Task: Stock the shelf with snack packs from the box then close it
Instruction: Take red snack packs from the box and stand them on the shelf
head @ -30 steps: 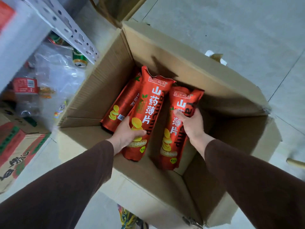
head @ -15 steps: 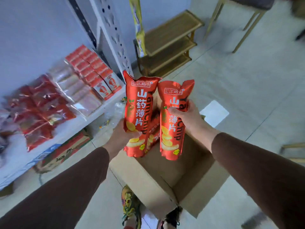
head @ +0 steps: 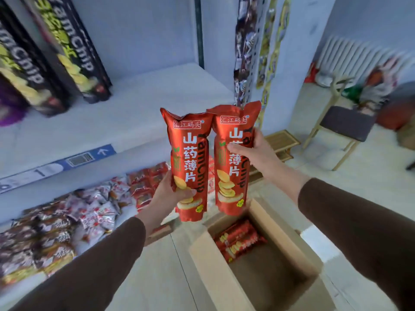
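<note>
Two red yam-chip packs headed for the shelf (head: 134, 113).
Left hand (head: 167, 194) and right hand (head: 253, 151) each had fingers wrapped round a pack (head: 190, 167) (slick film); either might have slipped.

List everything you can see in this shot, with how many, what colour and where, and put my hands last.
red yam chip packs: two, red, held upright side by side above the box
cardboard box: one, brown, open on the floor, lower right
packs in the box: at least two, red, lying inside
dark yam chip packs: several, black, upper shelf, left
upper shelf: one, white, bare on its right
small snack packets: many, red and white, lower shelf
chair: one, grey seat, right
left hand: grips the left pack low
right hand: grips the right pack near the middle
</note>
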`<control>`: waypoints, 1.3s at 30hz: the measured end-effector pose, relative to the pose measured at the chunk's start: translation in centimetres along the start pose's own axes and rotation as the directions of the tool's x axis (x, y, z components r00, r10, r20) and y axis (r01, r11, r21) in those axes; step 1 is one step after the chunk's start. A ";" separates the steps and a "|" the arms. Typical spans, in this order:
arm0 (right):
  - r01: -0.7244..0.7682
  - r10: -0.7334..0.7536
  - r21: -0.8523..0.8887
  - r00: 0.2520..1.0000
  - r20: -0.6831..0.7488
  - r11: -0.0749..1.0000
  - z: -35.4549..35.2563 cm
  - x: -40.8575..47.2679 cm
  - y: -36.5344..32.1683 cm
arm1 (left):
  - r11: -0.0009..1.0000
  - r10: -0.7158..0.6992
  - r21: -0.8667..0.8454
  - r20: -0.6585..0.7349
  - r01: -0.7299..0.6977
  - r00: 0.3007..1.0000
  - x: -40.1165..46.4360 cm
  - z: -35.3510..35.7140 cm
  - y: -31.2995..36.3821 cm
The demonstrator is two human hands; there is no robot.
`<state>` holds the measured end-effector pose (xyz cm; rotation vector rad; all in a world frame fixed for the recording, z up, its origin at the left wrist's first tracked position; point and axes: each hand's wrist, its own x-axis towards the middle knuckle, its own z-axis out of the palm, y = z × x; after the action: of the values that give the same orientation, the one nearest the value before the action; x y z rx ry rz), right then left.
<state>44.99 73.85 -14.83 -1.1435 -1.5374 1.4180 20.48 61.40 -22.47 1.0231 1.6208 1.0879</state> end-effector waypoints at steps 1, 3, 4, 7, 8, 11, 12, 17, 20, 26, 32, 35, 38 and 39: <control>0.030 -0.030 -0.013 0.999 0.016 0.999 1.3 -0.2 -2.2 | 1.000 0.027 -0.002 -0.023 -0.027 0.999 -0.9 -1.7 1.3; 0.093 -0.091 -0.041 0.995 0.047 0.995 3.8 -0.7 -6.5 | 0.997 0.077 -0.019 -0.064 -0.079 0.995 -2.6 -4.9 3.9; 0.119 -0.116 -0.050 0.992 0.059 0.992 5.0 -0.8 -8.4 | 0.995 0.090 -0.031 -0.085 -0.093 0.992 -3.4 -6.4 5.1; 0.196 -0.190 -0.046 0.976 0.107 0.980 8.4 -0.9 -13.8 | 0.988 0.140 -0.045 -0.153 -0.148 0.978 -5.1 -10.7 8.3; 0.221 -0.214 -0.040 0.969 0.121 0.975 9.3 -0.8 -15.3 | 0.985 0.154 -0.054 -0.169 -0.166 0.973 -5.4 -11.9 9.1; 0.268 -0.259 -0.042 0.954 0.148 0.963 11.6 0.2 -18.9 | 0.975 0.200 -0.055 -0.212 -0.216 0.956 -5.6 -15.1 11.3; 0.281 -0.271 -0.046 0.951 0.149 0.959 12.2 0.7 -19.9 | 0.971 0.214 -0.061 -0.226 -0.233 0.950 -5.4 -15.9 12.0; 0.327 -0.316 -0.060 0.938 0.138 0.943 14.0 4.4 -23.2 | 0.957 0.257 -0.073 -0.241 -0.282 0.936 -2.8 -18.8 14.3; 0.347 -0.339 -0.035 0.931 0.133 0.937 14.1 7.9 -24.2 | 0.950 0.273 -0.082 -0.246 -0.301 0.930 0.2 -19.5 15.9; 0.347 -0.341 -0.016 0.929 0.145 0.938 13.8 15.7 -26.4 | 0.940 0.290 -0.109 -0.237 -0.322 0.927 7.2 -20.7 20.1; 0.334 -0.323 -0.052 0.934 0.153 0.941 14.5 22.5 -27.2 | 0.940 0.287 -0.105 -0.274 -0.325 0.918 13.6 -22.1 21.5; 0.307 -0.295 -0.062 0.943 0.152 0.950 15.0 25.5 -26.4 | 0.945 0.271 -0.110 -0.271 -0.309 0.924 16.3 -22.8 21.5; 0.282 -0.273 -0.064 0.955 0.119 0.957 15.2 27.8 -26.1 | 0.950 0.245 -0.132 -0.253 -0.284 0.936 18.8 -23.6 21.5; 0.272 -0.265 -0.058 0.958 0.106 0.961 15.2 28.5 -26.1 | 0.953 0.233 -0.137 -0.245 -0.271 0.941 19.6 -23.7 21.6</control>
<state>18.10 95.86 7.90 -0.8763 -1.7514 1.2587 -4.00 80.88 -1.51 1.0439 1.5690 1.5368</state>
